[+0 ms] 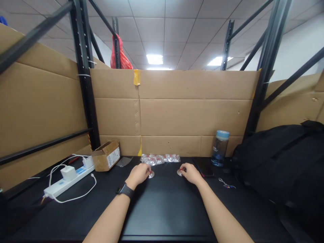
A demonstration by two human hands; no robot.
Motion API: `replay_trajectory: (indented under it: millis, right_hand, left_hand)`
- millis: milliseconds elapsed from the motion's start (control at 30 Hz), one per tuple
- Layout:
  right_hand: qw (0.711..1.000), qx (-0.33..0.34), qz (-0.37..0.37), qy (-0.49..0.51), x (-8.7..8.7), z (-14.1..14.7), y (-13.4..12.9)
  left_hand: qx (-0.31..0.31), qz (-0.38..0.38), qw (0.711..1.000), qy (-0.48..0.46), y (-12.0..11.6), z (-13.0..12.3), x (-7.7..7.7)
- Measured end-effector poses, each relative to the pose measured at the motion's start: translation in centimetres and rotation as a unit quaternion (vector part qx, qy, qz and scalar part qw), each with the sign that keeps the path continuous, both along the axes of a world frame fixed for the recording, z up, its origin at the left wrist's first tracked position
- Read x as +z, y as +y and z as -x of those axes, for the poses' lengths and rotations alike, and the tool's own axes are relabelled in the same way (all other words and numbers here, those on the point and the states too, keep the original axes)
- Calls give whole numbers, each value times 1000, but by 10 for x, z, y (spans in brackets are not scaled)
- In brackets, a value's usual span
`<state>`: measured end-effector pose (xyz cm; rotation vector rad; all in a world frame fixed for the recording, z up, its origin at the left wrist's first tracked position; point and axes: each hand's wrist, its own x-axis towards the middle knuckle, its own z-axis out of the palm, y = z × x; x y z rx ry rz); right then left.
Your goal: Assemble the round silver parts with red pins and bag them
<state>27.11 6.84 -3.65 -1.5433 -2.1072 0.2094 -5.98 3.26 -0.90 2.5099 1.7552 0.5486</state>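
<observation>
My left hand [140,173], with a dark watch on the wrist, pinches the red top of a small clear suction cup [151,174]. The round base of that cup faces down at the black tabletop [164,206]. On the other side, my right hand [189,172] has its fingertips closed on the red part of a second clear suction cup [179,172]. Behind both hands, a row of shiny clear packets [160,159] with red bits inside lies near the cardboard wall. Whether the cups are stuck to the table I cannot tell.
At left are a white power strip [60,185] with plugs and cables and an opened cardboard box [105,157]. To the right stand a water bottle [219,148], a dark phone [204,167], a small keychain [227,184] and a large black bag [278,165]. Cardboard [172,114] walls the back.
</observation>
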Motion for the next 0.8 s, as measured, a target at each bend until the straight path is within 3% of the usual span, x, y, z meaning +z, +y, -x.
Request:
replay_trajectory:
  millis: [500,800]
  right_hand:
    - [1000,5,0,-6,3,2,-4]
    - [1000,9,21,3,5,2,-4]
  left_hand:
    - [9,-18,1000,3,0,-9,-2]
    - [-9,-39,998,-56,-1,-14,3]
